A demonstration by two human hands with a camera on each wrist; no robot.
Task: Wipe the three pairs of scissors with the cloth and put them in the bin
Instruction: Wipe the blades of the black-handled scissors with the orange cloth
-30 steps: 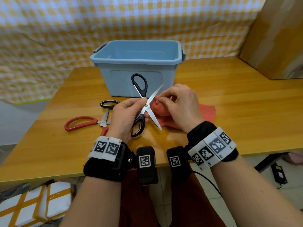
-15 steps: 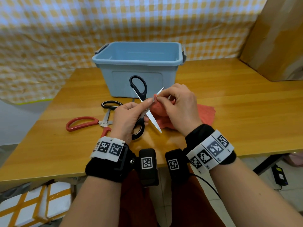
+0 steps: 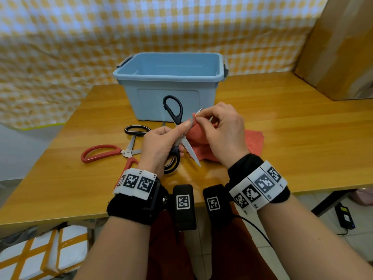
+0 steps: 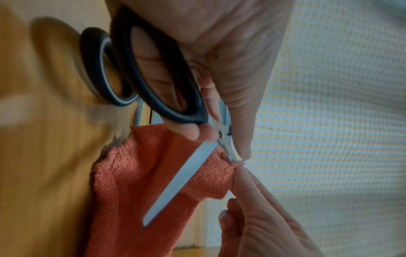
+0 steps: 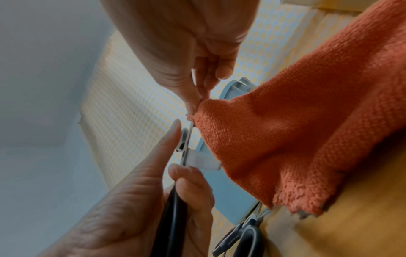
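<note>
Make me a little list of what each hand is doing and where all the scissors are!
left hand: grips the open black scissors near the pivot
right hand: pinches the orange cloth around one blade
red scissors: lying on the table, left of the hands
third scissors: black handles, on the table beside the red pair
bin: blue, behind the hands; no scissors seen inside

Black wristbands (image 3: pixel 134 205) with white square-code tags, black coded camera blocks (image 3: pixel 184 205), bare forearms.
</note>
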